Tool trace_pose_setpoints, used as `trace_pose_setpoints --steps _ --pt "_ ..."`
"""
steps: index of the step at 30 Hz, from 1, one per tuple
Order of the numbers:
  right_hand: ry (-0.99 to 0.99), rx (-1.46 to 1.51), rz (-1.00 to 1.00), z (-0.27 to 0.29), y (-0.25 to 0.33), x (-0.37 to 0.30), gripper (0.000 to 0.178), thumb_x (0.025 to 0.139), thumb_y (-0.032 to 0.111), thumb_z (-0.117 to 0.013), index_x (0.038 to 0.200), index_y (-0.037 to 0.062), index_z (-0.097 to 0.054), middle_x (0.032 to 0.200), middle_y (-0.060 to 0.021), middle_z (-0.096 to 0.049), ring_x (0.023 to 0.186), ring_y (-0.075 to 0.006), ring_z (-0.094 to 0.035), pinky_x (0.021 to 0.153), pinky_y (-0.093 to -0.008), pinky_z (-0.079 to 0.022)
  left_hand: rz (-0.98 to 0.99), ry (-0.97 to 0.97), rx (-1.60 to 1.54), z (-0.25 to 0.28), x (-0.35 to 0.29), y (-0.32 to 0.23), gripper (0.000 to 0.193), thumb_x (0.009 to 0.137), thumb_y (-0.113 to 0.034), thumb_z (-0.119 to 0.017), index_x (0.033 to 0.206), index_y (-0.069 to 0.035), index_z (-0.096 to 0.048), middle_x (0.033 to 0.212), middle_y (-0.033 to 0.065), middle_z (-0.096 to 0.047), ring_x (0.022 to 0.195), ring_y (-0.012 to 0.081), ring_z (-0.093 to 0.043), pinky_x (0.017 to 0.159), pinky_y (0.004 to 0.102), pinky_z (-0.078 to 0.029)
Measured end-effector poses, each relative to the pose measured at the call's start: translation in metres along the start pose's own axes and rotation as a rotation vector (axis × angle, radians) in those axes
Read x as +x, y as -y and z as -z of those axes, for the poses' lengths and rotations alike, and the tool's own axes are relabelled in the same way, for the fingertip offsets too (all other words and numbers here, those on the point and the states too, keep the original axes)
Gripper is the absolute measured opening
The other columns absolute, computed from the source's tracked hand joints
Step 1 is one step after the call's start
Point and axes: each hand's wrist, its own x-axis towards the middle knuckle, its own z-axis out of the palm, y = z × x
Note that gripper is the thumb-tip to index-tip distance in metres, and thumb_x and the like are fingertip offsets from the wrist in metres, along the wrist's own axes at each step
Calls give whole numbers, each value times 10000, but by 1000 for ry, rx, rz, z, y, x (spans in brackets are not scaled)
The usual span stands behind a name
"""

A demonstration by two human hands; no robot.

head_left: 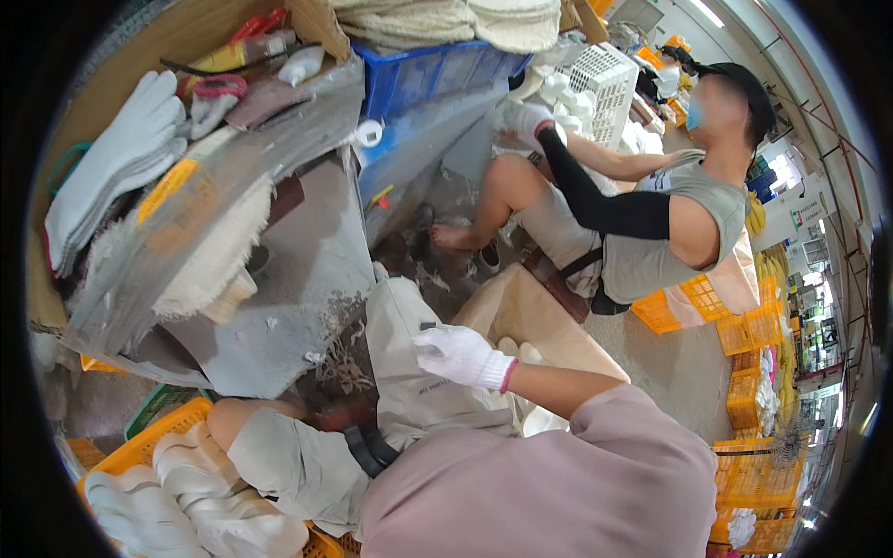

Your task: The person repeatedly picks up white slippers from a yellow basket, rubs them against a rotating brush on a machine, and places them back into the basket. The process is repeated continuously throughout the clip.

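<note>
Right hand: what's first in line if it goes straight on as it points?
Probably the pale cloth beside the right hand. Depth is unclear from one view; if it clears that, the grey panel looks next.

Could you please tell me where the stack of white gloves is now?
In the head view, the stack of white gloves lies at the upper left, in the open cardboard box, left of the blue crate.
</note>
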Motion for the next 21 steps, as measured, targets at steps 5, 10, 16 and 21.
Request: trace_pose_setpoints --steps 5,10,16,21 --pt "49 -69 125 -38 18 13 397 951 349 -662 1250 92 -703 1123 -194 -744 1068 -413 -698 938 -517 -544 19 32 -60 -2 -23 -3 373 1024 -148 -634 1350 32 -621 1260 188 -700 1197 331 -649 1023 421 -525" --pt "338 88 104 -25 56 23 411 991 308 -616 1310 56 -682 1140 -243 -732 1021 -408 -714 894 -494 -568 154 -324 248 30 -37 22 480 1031 -255 -671 1392 47 -574 1336 222 -663 1238 362 -631 1087 446 -484" --pt "-107 286 224 -12 114 11 450 889 65 -787 1332 34 -717 1085 -127 -757 1007 -302 -684 947 -408 -531 -12 -867 -448 48 -51 -61 702 990 -353 -745 1515 23 -472 1513 214 -510 1396 332 -503 1209 476 -400" --pt "125 561 21 -20 126 17 645 937 12 -702 1552 -10 -509 1384 -210 -659 1239 -269 -652 1073 -399 -517 -301 -573 -92 8 -7 -65 625 895 -125 -806 1439 -20 -515 1341 124 -618 1309 293 -559 1151 428 -423"
